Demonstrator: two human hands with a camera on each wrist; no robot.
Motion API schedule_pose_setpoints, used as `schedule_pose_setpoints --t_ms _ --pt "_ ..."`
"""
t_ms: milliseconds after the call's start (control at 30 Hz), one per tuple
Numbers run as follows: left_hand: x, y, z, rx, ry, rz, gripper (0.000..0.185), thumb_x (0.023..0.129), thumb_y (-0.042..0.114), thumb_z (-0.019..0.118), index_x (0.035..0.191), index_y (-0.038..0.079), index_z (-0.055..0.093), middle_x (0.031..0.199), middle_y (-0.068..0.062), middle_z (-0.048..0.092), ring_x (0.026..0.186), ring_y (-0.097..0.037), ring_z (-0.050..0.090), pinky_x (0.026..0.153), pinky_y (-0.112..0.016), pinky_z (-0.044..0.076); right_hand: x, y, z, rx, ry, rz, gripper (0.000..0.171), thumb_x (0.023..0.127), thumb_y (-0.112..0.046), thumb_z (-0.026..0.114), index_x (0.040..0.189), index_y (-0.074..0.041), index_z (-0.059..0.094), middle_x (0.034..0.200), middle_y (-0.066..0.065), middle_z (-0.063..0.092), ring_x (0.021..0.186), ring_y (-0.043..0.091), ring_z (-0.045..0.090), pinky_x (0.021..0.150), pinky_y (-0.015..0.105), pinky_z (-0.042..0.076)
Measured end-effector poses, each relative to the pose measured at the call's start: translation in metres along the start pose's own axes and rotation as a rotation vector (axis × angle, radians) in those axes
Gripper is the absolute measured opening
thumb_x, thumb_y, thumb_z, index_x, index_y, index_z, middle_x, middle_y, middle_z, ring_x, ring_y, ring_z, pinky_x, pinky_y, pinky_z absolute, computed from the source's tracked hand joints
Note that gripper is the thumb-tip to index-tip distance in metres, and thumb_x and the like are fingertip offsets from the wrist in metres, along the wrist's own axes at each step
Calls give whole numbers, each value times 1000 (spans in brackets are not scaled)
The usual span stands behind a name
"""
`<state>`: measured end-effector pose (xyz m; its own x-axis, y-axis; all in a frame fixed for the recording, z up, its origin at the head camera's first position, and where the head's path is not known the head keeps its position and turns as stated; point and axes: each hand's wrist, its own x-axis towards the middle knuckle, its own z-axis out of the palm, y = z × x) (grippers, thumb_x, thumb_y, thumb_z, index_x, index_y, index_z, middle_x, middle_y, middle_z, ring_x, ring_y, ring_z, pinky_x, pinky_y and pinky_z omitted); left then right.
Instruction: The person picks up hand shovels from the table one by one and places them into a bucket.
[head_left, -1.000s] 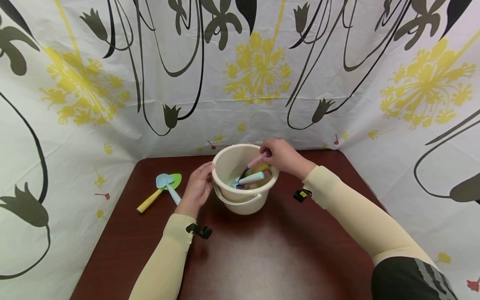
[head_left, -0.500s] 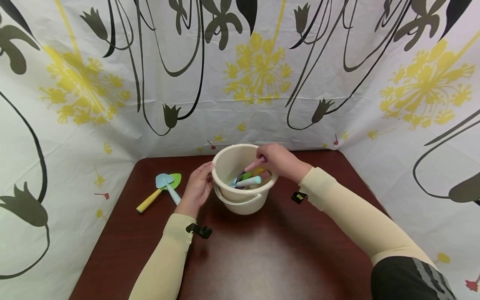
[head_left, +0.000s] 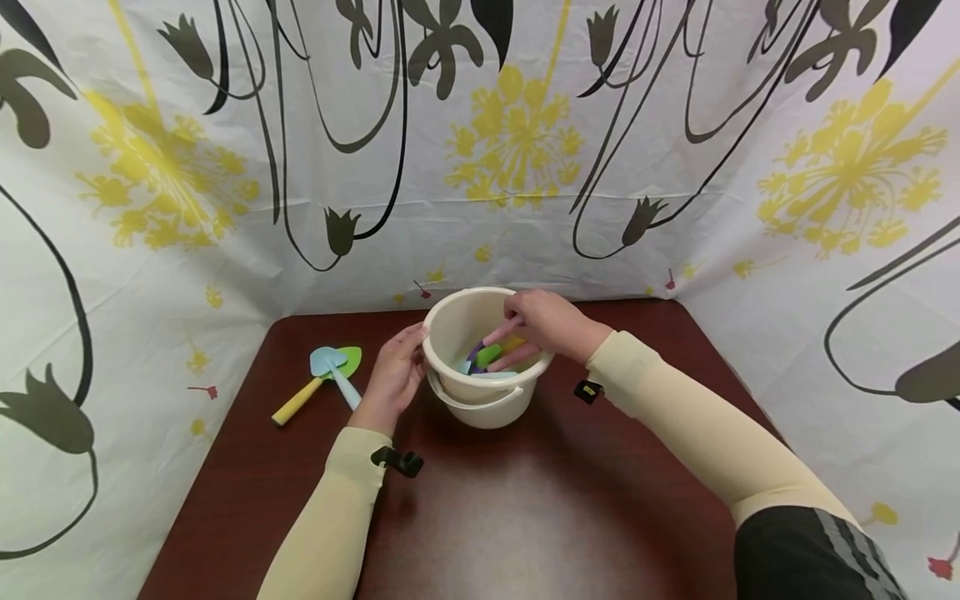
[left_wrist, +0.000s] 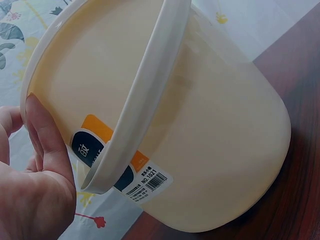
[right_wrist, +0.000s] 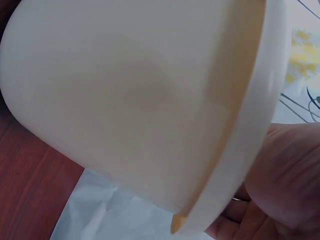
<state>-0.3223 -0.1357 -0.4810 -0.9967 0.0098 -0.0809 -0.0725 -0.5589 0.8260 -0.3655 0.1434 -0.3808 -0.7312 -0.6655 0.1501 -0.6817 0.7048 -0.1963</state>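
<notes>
**Hands at the cream bucket**

A cream plastic bucket point(head_left: 480, 387) was seen standing upright on the dark brown table point(head_left: 525, 517), near its far edge, with its bail handle point(left_wrist: 137, 100) folded down against the outer wall. The left hand point(head_left: 393, 375) was laid against the bucket's left side; in the left wrist view its fingers point(left_wrist: 47, 145) were stretched fairly straight along the wall beside a printed label point(left_wrist: 135, 175), pressing rather than curling round anything. The right hand point(head_left: 547, 321) was reached over the far right rim and down into the bucket, where a pink handle point(head_left: 501, 331) was pinched between its fingers. Whether the other fingers were curled could not be told, since the right wrist view was filled by the bucket's wall and rim. Inside the bucket a heap of coloured toy tools point(head_left: 487, 357) was seen, green, purple, yellow and pale blue among them. On the table well to the left of the bucket, two toy shovels point(head_left: 330, 375) were lying crossed, one green-bladed with a yellow handle, one pale blue. The table was enclosed by a flower-printed curtain point(head_left: 517, 142).
</notes>
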Motion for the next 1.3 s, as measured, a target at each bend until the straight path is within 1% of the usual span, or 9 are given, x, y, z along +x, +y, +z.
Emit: schedule_pose_setpoints --t_ms 133,367,467,633,733,900,1000,1100,1300 --pt "0 0 -1 1 -5 -6 27 112 18 68 135 3 70 121 -7 72 103 -17 64 76 -22 57 4 2 2 -18 -4 -15 12 103 -4 75 94 -9 70 89 0 68 83 22 63 75 39 54" --pt "0 1 -1 7 -1 -4 27 112 18 68 135 3 70 120 -7 71 102 -16 64 76 -21 56 7 1 6 -126 23 -69 16 101 1 75 89 -7 70 86 1 67 84 24 62 75 40 55" --pt "0 2 -1 11 -4 -1 27 112 19 68 134 4 70 120 -7 71 100 -16 63 75 -21 56 9 1 7 -172 22 -80 19 99 0 78 85 -8 69 84 1 65 83 25 62 75 41 56" --pt "1 1 -1 22 -7 -7 31 112 20 69 138 3 69 123 -7 71 104 -17 63 77 -21 56 12 2 7 -215 0 -90 22 92 -12 91 82 -9 72 83 2 66 80 26 61 75 43 56" --pt "1 1 -2 28 -9 -9 33 112 20 68 140 2 67 124 -7 70 105 -17 63 77 -21 56 12 2 6 -210 -10 -88 15 93 -8 88 84 -7 76 85 4 68 82 27 62 76 43 57" --pt "1 1 -2 26 -12 -2 33 112 20 68 139 2 67 123 -7 70 104 -17 63 77 -21 56 9 10 4 -96 15 -66 6 103 -6 77 99 -5 81 99 6 71 97 28 66 86 44 59" --pt "0 1 -2 21 -10 -1 30 112 19 67 137 3 68 122 -7 71 104 -17 64 77 -21 56 5 21 0 -23 78 -46 10 106 -9 74 111 -3 81 110 10 74 108 31 66 95 48 58" --pt "0 1 -2 18 -11 1 28 112 19 67 136 4 69 123 -7 71 104 -18 64 76 -21 56 1 33 -4 42 162 -3 15 107 -9 73 117 -1 79 115 13 76 113 35 67 100 53 56" --pt "0 2 -3 15 -9 -4 32 112 19 68 139 2 67 128 -11 69 110 -21 63 77 -21 56 -14 50 1 246 300 222 20 110 -20 68 120 -4 77 117 14 75 106 34 72 92 55 59"
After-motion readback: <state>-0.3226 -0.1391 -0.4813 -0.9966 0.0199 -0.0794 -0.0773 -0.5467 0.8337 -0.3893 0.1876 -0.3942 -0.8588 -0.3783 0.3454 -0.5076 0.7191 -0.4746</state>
